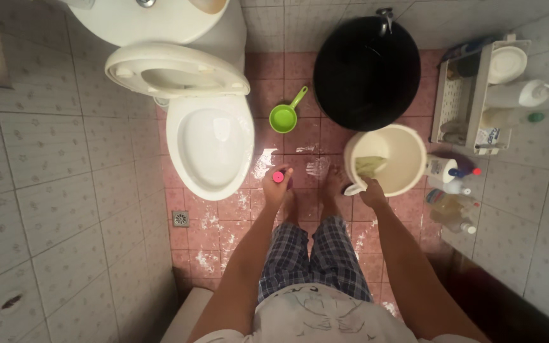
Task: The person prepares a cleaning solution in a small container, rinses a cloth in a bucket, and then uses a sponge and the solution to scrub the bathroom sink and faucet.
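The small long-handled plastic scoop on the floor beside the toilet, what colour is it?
Bright green: the small long-handled plastic scoop shows best in the head view.

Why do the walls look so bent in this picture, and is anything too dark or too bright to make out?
In the head view a wide lens bows the tiled walls outward at the edges; the black tub is a dark mass with little visible inside; the toilet bowl is bright but not blown out; the left hand and right hand are slightly soft; the lower right corner falls into shadow.
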